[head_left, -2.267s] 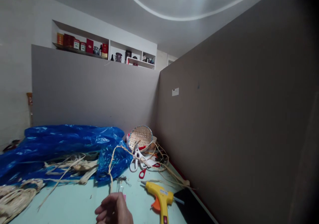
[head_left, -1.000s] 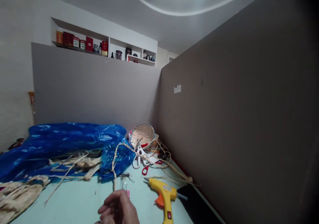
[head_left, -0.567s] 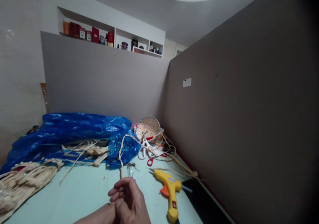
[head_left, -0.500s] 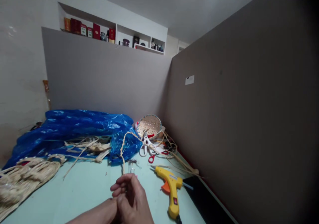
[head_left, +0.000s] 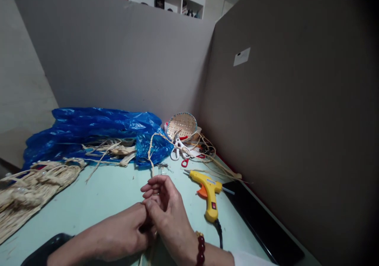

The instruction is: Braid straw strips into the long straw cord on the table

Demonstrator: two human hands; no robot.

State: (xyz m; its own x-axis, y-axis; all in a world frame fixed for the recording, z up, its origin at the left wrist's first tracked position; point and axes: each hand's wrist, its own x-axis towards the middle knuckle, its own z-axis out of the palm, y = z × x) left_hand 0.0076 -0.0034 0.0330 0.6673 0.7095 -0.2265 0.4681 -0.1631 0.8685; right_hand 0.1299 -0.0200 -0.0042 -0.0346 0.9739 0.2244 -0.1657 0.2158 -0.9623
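Observation:
A twisted straw cord [head_left: 150, 152] arcs from beside the white-handled scissors [head_left: 179, 148] down to my hands. My right hand [head_left: 173, 208], wearing a dark red bead bracelet [head_left: 201, 250], is curled around the cord's near end, thumb resting against my left hand. Pressed against it, my left hand [head_left: 130, 226] is closed, its fingertips mostly hidden. Pale loose strands [head_left: 150, 256] come out below the two hands, so the cord runs through both grips. The exact point where the fingers pinch is hidden.
A yellow glue gun [head_left: 211, 195] lies right of my hands, beside a long black flat object [head_left: 263, 226]. Behind are a blue plastic bag [head_left: 97, 124] with straw, and a woven basket [head_left: 182, 124]. A braided straw piece [head_left: 38, 187] lies left. Grey panels [head_left: 133, 60] enclose the table.
The view has tilted down, so the shelf sits higher and more of both forearms and the bracelet shows. My hands stay together on the cord.

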